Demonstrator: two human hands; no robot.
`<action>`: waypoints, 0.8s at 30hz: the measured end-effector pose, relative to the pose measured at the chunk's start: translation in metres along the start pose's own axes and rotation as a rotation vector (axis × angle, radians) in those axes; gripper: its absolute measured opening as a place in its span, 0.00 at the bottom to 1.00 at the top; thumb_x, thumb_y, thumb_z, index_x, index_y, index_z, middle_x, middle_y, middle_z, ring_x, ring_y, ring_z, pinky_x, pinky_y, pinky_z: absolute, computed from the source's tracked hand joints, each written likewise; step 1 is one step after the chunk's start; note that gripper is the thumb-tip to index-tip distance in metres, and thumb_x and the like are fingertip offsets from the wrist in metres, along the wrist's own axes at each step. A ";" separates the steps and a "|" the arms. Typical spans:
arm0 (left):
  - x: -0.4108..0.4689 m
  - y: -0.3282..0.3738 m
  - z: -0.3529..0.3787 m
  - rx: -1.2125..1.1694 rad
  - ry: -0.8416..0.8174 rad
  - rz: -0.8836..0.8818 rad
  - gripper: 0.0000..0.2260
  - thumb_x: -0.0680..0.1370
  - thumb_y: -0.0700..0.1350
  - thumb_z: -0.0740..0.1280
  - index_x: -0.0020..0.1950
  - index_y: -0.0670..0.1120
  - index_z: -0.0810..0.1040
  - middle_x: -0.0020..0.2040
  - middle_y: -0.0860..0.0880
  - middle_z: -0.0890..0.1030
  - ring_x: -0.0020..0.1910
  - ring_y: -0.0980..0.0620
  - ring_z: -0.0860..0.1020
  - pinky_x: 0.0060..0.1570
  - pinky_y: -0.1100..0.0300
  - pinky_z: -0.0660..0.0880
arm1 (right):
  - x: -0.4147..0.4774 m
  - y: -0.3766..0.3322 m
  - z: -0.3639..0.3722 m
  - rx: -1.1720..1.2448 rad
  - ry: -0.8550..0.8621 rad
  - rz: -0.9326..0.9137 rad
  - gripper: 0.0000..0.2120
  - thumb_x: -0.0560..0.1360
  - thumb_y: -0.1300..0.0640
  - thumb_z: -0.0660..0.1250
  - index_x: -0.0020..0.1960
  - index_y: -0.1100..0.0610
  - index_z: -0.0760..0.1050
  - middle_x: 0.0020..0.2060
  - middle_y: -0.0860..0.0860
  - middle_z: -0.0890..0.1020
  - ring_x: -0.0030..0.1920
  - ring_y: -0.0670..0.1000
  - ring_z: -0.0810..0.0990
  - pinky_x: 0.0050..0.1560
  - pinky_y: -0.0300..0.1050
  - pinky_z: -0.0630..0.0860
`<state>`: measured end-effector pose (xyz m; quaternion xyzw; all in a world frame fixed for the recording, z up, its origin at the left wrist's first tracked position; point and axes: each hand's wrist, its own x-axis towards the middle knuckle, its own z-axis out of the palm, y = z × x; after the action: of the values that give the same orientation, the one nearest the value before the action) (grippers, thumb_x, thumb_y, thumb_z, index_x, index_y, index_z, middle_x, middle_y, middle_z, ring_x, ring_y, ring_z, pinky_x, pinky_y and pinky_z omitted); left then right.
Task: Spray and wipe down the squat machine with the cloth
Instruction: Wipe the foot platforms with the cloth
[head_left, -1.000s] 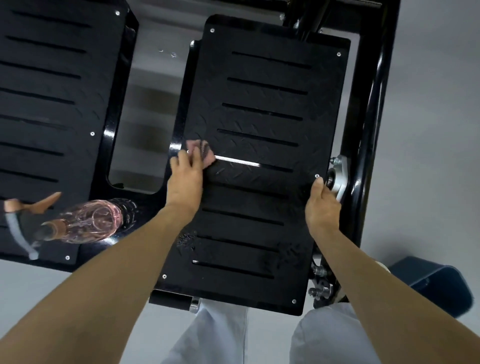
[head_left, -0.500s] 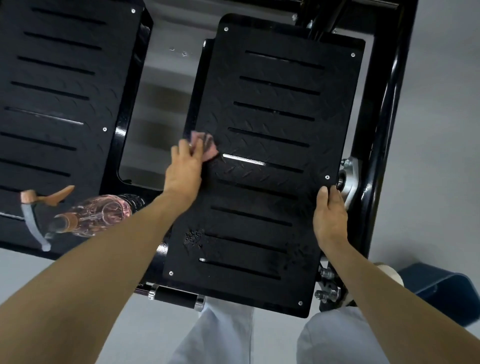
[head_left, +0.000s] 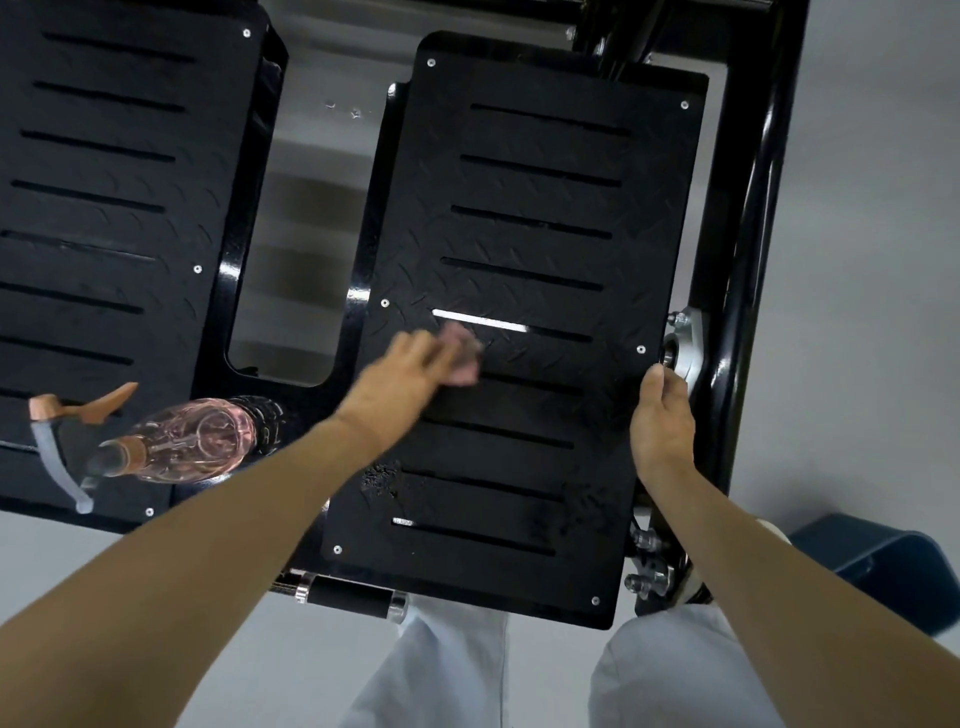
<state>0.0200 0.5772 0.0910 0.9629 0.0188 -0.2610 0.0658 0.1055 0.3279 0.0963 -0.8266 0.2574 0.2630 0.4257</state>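
Observation:
The squat machine's right footplate (head_left: 530, 244) is black, ribbed and slotted, and fills the middle of the head view. My left hand (head_left: 405, 374) lies on it, blurred by motion, with its fingers pressing a small pink cloth (head_left: 465, 358) against the plate just below a bright slot. My right hand (head_left: 662, 421) grips the plate's right edge, fingers curled over it near a silver bearing (head_left: 685, 348). A pink transparent spray bottle (head_left: 192, 441) with an orange trigger lies on its side on the left footplate (head_left: 104, 208).
A glossy black frame tube (head_left: 753, 260) runs along the right side of the plate. Bolts and a black roller (head_left: 348, 597) sit at the near edge. A dark blue bin (head_left: 883, 571) stands on the grey floor at the right. My legs are below.
My left hand has slid the cloth to the right and slightly toward me across the right footplate. My right hand stays on the plate's right edge.

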 end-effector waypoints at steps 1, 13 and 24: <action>0.000 -0.010 -0.001 -0.073 0.057 -0.181 0.36 0.73 0.30 0.61 0.78 0.46 0.52 0.63 0.41 0.64 0.61 0.42 0.64 0.48 0.51 0.76 | -0.001 0.000 -0.001 0.010 0.009 0.010 0.24 0.83 0.45 0.48 0.75 0.55 0.61 0.71 0.55 0.68 0.70 0.55 0.67 0.68 0.47 0.62; 0.011 0.133 0.015 0.042 -0.030 0.319 0.34 0.77 0.36 0.60 0.78 0.43 0.46 0.69 0.43 0.60 0.62 0.43 0.64 0.52 0.53 0.75 | 0.007 0.014 -0.008 0.285 0.038 0.326 0.29 0.81 0.40 0.46 0.72 0.57 0.68 0.67 0.57 0.74 0.66 0.58 0.73 0.68 0.56 0.68; 0.101 0.135 -0.040 0.213 0.095 0.228 0.31 0.77 0.35 0.61 0.77 0.40 0.50 0.69 0.41 0.61 0.67 0.41 0.63 0.55 0.54 0.74 | 0.014 0.034 -0.029 0.352 -0.106 0.395 0.36 0.80 0.36 0.42 0.67 0.61 0.72 0.60 0.57 0.78 0.59 0.55 0.77 0.60 0.47 0.71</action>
<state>0.1372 0.4489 0.0903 0.9716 -0.1154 -0.2065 -0.0084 0.0999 0.2830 0.0820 -0.6588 0.4326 0.3353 0.5162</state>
